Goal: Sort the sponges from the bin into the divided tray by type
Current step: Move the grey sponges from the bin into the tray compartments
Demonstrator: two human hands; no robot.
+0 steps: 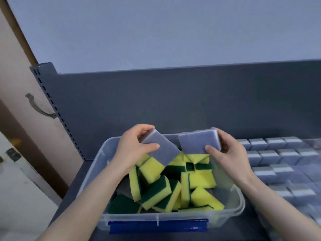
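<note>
We've got both hands up over the bin (240,204), each one gripping a grey sponge. The left hand (133,148) pinches its grey sponge (162,151) above the bin's far left corner, thumb on the top face and fingers curled round the far edge, so the sponge tilts down toward the middle of the bin. The right hand (231,154) clasps the second grey sponge (197,142) above the bin's far right side, thumb pressed on the near face, fingers wrapped behind. The two sponges hang near each other, not touching.

Below them, inside the bin, a jumble of yellow-and-green sponges (200,180) lies at every angle, with a grey one (124,188) peeking out at the bin's left side. A blue latch (158,226) sits on the bin's near wall.

Just right of the bin, rows of grey sponges (271,154) stand packed in the clear tray (311,140), a bit blurred. The bin rests on the dark table (76,185).
</note>
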